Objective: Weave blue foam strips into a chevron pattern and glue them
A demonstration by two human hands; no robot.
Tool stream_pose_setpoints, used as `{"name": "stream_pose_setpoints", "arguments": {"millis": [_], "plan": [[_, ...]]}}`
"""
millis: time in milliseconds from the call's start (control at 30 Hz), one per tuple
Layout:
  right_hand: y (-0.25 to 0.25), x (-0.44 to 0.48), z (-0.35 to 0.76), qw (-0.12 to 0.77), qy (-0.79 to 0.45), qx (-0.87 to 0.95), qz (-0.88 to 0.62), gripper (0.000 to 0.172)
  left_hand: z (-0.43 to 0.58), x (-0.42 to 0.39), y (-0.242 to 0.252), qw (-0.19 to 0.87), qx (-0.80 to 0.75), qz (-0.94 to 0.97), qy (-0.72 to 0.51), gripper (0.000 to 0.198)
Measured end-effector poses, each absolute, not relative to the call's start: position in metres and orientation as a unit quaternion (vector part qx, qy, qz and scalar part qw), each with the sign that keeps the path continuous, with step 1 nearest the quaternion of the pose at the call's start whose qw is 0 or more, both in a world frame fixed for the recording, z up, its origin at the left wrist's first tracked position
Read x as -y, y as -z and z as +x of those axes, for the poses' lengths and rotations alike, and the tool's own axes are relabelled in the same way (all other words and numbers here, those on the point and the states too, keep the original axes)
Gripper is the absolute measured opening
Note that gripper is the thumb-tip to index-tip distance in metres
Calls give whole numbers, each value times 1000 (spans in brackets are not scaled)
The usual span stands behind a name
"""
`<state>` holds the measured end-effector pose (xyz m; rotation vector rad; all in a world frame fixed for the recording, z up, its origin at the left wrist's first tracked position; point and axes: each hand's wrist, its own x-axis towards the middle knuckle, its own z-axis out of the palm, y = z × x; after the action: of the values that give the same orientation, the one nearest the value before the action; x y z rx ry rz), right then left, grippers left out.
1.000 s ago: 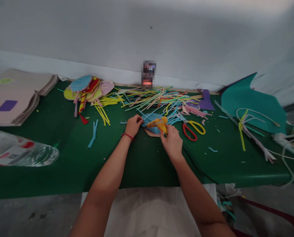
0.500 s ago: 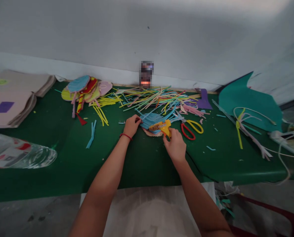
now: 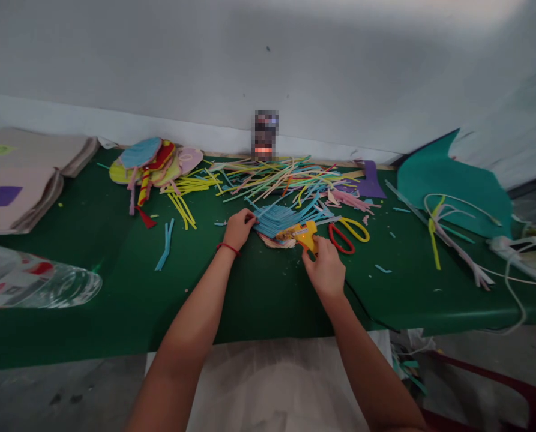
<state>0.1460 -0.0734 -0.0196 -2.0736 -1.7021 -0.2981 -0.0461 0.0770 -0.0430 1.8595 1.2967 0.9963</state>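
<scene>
Green felt covers the worktop, and near its middle the two hands work on a round piece layered with blue strips. The left hand, with a red band at the wrist, rests at the left edge of that piece, its fingers curled down onto the blue strips and pressing them. The right hand grips the handle of a yellow glue gun, fingers closed round it; the gun's nozzle points left, onto the near edge of the blue piece. A dark cord runs from under the right wrist toward the worktop's front edge.

Just right of the glue gun lie scissors with one red and one yellow handle loop, flat on the felt. Behind the blue piece spreads a loose heap of thin strips in yellow, blue, pink and green. Farther left a stack of round coloured pieces sits near the back edge, with a few yellow strips and a blue strip beside it. A clear plastic bottle lies on its side at the far left. A teal sheet lies at the right, with pale cords across it.
</scene>
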Motion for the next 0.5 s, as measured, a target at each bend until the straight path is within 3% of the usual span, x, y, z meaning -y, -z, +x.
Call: {"name": "stream_pose_setpoints", "arguments": {"millis": [500], "plan": [[20,86,157,208,105,601,-765,29,-46,-77,44,333,-497,707,-377,4]]}}
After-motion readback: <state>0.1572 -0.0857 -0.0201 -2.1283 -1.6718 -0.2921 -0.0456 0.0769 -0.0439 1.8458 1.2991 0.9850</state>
